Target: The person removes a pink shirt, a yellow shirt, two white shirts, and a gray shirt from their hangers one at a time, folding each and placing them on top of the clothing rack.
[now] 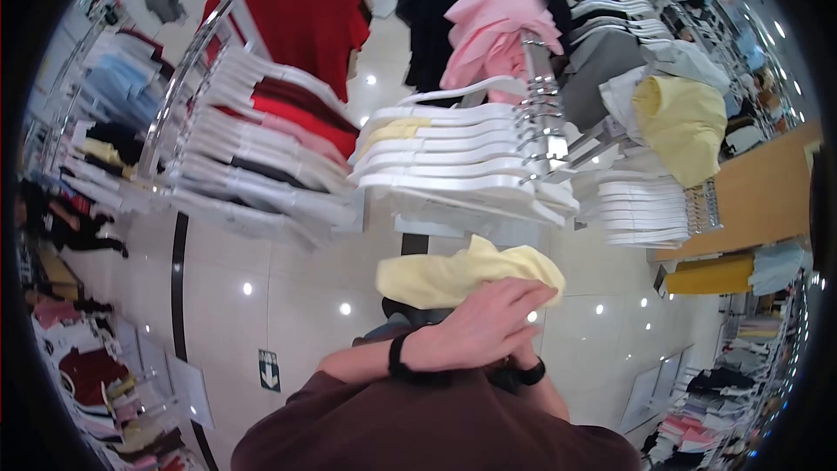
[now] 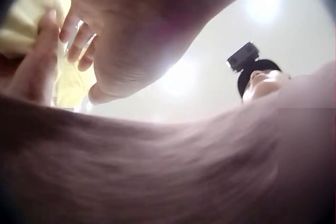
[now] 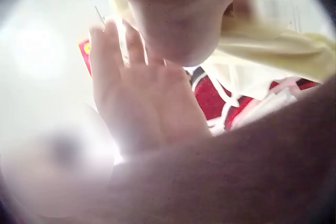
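A pale yellow garment (image 1: 436,277), bunched and folded over, hangs in front of the person in the head view. My left hand (image 1: 484,318) reaches across it with straight fingers laid over its right end. Its palm faces the camera in the right wrist view, fingers (image 3: 107,45) extended. Beneath it, my right hand (image 1: 526,354) is mostly hidden in the head view. From the left wrist side, the right hand (image 2: 37,66) shows at the edge, gripping the yellow cloth (image 2: 31,11). Both wrists wear black bands.
White hangers (image 1: 445,179) fill a metal rail (image 1: 540,96) just ahead. Red shirts (image 1: 301,22) and a pink garment (image 1: 488,26) hang beyond. Another yellow garment (image 1: 684,126) hangs at right, above a wooden panel (image 1: 758,183). Tiled floor (image 1: 261,288) lies below.
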### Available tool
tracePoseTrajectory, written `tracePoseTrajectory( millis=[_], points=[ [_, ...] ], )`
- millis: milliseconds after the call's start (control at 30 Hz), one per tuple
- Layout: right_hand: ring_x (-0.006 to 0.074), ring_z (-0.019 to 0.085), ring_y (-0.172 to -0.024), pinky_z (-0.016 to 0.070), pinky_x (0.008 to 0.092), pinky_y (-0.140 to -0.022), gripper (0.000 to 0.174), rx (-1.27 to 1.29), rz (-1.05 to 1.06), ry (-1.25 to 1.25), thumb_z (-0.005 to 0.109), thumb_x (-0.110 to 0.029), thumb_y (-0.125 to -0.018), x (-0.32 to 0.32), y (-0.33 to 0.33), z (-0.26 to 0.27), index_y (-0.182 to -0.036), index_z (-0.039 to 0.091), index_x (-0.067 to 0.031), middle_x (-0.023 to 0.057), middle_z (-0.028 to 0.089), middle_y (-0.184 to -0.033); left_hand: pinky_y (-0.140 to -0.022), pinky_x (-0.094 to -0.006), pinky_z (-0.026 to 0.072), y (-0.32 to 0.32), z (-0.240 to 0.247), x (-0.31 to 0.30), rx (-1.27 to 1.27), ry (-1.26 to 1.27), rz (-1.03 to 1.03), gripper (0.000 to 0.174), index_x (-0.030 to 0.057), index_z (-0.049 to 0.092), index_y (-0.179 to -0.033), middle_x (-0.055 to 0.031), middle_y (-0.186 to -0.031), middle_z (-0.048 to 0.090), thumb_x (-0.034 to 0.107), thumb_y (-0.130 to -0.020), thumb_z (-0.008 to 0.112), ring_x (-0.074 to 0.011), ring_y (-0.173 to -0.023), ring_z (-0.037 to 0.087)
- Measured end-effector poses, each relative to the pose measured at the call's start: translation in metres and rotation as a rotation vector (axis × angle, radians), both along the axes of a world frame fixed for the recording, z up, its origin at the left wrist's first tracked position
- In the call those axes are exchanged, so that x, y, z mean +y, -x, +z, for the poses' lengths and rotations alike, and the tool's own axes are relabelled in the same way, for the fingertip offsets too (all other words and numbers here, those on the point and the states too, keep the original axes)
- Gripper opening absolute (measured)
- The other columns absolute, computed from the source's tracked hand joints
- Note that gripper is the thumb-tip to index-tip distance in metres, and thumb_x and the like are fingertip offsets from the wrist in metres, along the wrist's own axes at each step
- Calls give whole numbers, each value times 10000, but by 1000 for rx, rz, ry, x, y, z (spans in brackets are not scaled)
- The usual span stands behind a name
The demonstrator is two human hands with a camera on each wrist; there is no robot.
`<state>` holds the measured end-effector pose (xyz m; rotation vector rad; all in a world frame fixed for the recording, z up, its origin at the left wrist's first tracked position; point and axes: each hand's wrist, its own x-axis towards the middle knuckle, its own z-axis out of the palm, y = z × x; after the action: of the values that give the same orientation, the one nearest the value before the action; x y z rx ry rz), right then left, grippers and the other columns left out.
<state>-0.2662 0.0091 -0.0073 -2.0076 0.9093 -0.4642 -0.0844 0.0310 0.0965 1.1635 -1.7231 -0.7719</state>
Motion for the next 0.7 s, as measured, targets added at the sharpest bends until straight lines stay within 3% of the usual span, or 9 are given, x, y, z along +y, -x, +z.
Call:
tracePoseTrajectory(
  millis=[33,100,267,333,533,567,600,633,700],
  points=[
    [272,657,-1208,541,389,-992,473,-8,-17,100,710,-157,-997,-9,7,8,-1422,551,-24,179,648,-1366,-979,-483,535,-8,11,-1,46,99,-30,455,36,603,-1363,-155,-1273,652,163,-944,725,-390,-1144,640],
    [223,638,-1252,534,373,-1030,416,-416,-476,-426,629,-169,-1073,-42,23,24,-1454,546,-25,138,635,-1410,-1065,-456,506,-31,20,4,127,161,-35,472,43,605,-1399,-142,-1368,645,145,-956,732,-377,-1250,623],
    [285,633,-1314,541,448,-1110,498,-1115,-845,-277,614,-234,-1082,-134,75,154,-1517,490,-26,151,615,-1459,-1027,-401,522,-100,-12,15,90,-156,368,360,11,664,-1315,-154,-1233,717,83,-963,691,-303,-1159,687],
    [282,642,-1300,545,455,-1098,493,-1237,-755,-137,656,-220,-1056,-172,69,213,-1490,522,-30,132,637,-1440,-1020,-393,526,-122,-30,17,62,-169,427,344,5,667,-1308,-155,-1203,731,88,-974,684,-287,-1136,698],
    [236,660,-1247,523,363,-1087,392,-1116,-675,456,672,-195,-1053,-292,-24,304,-1387,639,7,111,675,-1380,-979,-389,544,-126,-40,26,66,-254,642,326,-9,659,-1306,-163,-1204,734,149,-1021,670,-313,-1135,711],
    [255,662,-1232,522,385,-1081,388,-434,-565,1217,653,-167,-1066,-363,0,277,-1413,619,3,109,656,-1407,-985,-389,542,-119,-41,24,66,-270,604,330,-8,657,-1310,-163,-1215,733,159,-1025,667,-309,-1138,711],
    [307,659,-1239,490,431,-1109,372,-619,-578,885,561,-122,-1062,-339,-74,302,-1408,638,-10,162,701,-1338,-991,-389,541,-112,-41,23,66,-289,566,335,-8,655,-1314,-163,-1227,732,169,-1030,663,-306,-1141,711],
    [360,682,-1190,528,439,-1044,335,-76,-440,1646,573,-88,-1020,-382,-85,286,-1329,691,-34,185,721,-1293,-991,-389,541,-106,-39,21,60,-292,580,335,-8,655,-1314,-163,-1227,732,169,-1030,663,-306,-1141,711],
    [418,712,-1018,567,465,-904,244,-324,-147,1390,638,-188,-994,-404,-159,276,-1135,721,-7,161,744,-1199,-999,-378,538,-97,-36,17,52,-275,485,341,-11,652,-1325,-142,-1210,745,137,-1019,665,-265,-1137,710]
  ],
)
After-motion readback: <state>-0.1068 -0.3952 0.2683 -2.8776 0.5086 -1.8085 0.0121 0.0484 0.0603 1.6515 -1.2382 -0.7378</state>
